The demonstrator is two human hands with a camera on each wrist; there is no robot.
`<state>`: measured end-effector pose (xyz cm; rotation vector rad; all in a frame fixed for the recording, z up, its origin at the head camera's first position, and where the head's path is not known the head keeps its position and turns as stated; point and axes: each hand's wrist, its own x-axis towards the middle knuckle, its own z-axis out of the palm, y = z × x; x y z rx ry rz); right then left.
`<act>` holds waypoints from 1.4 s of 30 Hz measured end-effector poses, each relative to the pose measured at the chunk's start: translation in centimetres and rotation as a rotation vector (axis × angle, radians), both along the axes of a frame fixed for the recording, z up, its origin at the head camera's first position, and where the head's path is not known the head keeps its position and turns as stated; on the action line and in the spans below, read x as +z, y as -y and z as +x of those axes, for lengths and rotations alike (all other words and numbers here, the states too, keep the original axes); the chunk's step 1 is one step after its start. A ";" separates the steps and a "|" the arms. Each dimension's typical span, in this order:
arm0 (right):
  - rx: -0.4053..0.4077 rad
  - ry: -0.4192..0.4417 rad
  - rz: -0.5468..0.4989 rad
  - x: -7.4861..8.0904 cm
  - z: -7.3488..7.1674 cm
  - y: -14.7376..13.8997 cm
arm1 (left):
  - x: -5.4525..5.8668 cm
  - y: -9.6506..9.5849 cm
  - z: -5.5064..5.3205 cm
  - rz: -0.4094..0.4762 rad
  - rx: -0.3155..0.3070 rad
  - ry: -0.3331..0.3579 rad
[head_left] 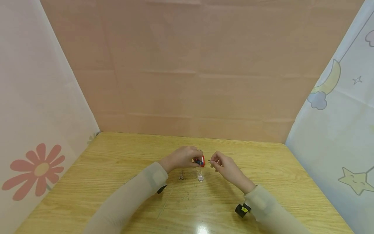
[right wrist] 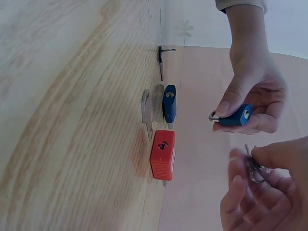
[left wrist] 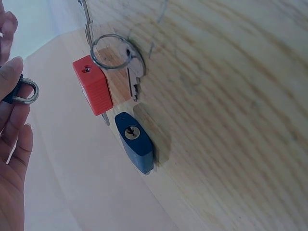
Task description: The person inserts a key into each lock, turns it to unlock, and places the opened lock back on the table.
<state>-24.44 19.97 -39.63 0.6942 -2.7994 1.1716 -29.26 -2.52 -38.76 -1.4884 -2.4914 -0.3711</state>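
My left hand (head_left: pixel 185 157) is raised over the table and pinches a small blue padlock (right wrist: pixel 235 116) between thumb and fingers. Its metal shackle points back at the thumb, while the keyhole end faces outward. Close by, my right hand (head_left: pixel 225 166) holds a small metal key (right wrist: pixel 254 166) with a ring, partly hidden by the fingers; a gap separates it from the padlock. Beneath the hands a red padlock (left wrist: pixel 94 86) and a second blue padlock (left wrist: pixel 135 144) stand on the table, keyholes toward me. A key on a ring (left wrist: pixel 134 65) lies in front of them.
Another key (head_left: pixel 181 176) lies on the wooden table (head_left: pixel 117 156), left of the ringed key. A pinkish-brown backdrop (head_left: pixel 187 81) rises behind the table. Patterned white sheets (head_left: pixel 43 107) hang at both sides.
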 end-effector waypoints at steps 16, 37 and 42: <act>-0.042 -0.060 -0.106 0.4 0.2 0.6 | 0.0 0.0 -0.2 0.025 -0.005 0.070; 0.003 0.119 -0.190 0.2 0.4 0.6 | -0.3 -0.3 -0.3 0.010 -0.001 0.053; -0.011 0.067 -0.165 0.2 0.6 0.6 | -0.2 -0.3 -0.2 0.023 -0.011 0.056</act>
